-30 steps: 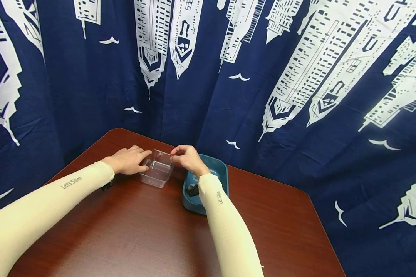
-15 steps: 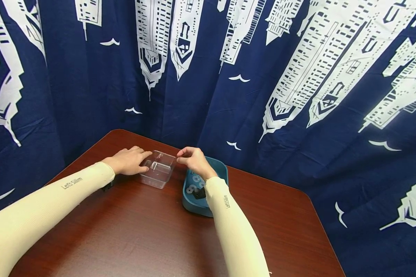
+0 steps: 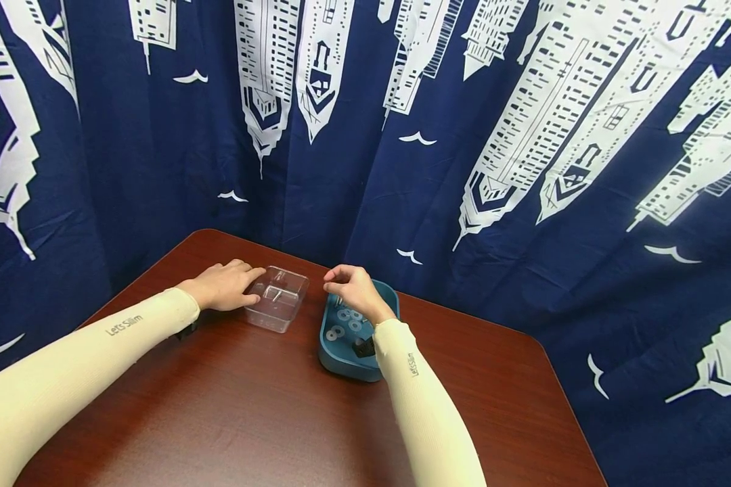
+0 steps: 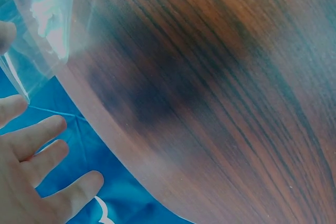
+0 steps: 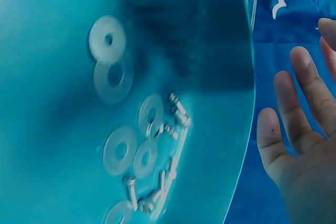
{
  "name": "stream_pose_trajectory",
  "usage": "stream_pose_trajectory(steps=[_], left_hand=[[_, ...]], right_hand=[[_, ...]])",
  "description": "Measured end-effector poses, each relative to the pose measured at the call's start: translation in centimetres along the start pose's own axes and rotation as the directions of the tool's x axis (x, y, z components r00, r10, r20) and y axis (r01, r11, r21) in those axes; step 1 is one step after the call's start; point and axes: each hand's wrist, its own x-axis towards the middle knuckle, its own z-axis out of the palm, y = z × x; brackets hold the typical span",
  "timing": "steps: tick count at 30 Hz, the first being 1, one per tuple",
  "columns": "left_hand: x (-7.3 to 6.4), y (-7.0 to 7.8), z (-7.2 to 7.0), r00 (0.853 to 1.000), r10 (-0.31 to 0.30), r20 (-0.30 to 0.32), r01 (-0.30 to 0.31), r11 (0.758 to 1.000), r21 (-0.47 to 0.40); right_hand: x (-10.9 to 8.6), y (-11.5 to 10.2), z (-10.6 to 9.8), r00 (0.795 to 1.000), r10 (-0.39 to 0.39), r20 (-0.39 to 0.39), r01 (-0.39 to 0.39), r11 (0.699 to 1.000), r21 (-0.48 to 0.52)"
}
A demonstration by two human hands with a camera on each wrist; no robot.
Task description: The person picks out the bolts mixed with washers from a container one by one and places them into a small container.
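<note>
My left hand [image 3: 222,284] lies with its fingers spread, fingertips touching the near-left rim of a clear plastic container [image 3: 269,322]. In the left wrist view, the same container [image 4: 50,30] shows beside those fingers. My right hand [image 3: 355,289] is over the far-left end of a blue tray [image 3: 341,366], thumb and forefinger tips slightly apart, nothing visible between them. Inside the tray lie flat translucent washers [image 5: 107,40] and small metal bolts [image 5: 131,192]. In the right wrist view, the hand's other fingers [image 5: 291,103] are loosely bent beyond the tray rim; the thumb is out of view.
A dark reddish wooden table [image 3: 219,406] carries both containers, which stand side by side near its far edge. Close behind that edge hangs a navy curtain [image 3: 365,203] printed with white buildings and birds. The right forearm sleeve [image 3: 426,399] hides part of the tray's right side.
My right hand has moved right, from the clear container's rim to above the blue tray, and its fingertips have parted a little. The left hand stays in place at the container.
</note>
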Motion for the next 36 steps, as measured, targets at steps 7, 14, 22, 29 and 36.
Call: stream_pose_trajectory(steps=[7,14,22,29,36], left_hand=[[0.3,0.1,-0.2,0.999,0.016,-0.043,-0.015,1.0,0.017],[0.7,0.6,-0.3,0.997,0.038,-0.073,-0.037,0.999,0.015],[1.3,1.7,-0.6,0.992,0.064,-0.11,-0.065,0.998,-0.004],[2.2,3.5,-1.2,0.988,0.092,-0.125,-0.095,0.995,-0.015],[3.1,5.0,-1.3,0.991,0.099,-0.095,-0.103,0.994,-0.036]], right_hand=[[-1.2,1.2,-1.4,1.0,0.003,-0.025,-0.003,1.0,-0.005],[-2.0,1.9,-2.3,0.998,0.007,-0.058,-0.008,1.0,-0.017],[-2.6,2.9,-3.2,0.996,0.012,-0.091,-0.014,1.0,-0.021],[-3.0,3.1,-3.9,0.995,0.018,-0.097,-0.021,0.999,-0.034],[-3.1,3.4,-4.0,0.994,0.04,-0.103,-0.045,0.998,-0.039]])
